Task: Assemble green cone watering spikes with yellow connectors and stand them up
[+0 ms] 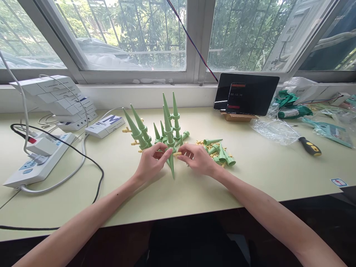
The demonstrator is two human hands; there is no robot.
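Note:
My left hand [155,158] is closed round the top of a green plastic watering spike [171,168], whose point aims down toward me. Between the fingertips of my right hand [198,158] is a small yellow valve [177,154], up against the spike's collar. I cannot tell whether the valve is inside the collar. Behind my hands stand several stacked green spikes [168,128], points up. More stacked spikes [136,128] with yellow valves sticking out lean at the left. Loose spikes and yellow valves lie in a pile [221,150] beyond my right hand.
A power strip [41,163] with cables and stacked white boxes [63,96] occupy the left. A black cable [100,178] loops toward the front edge. A tablet and phone [236,98] lean on a cardboard box at the back. To the right lie a screwdriver [310,146] and plastic wrap [274,131].

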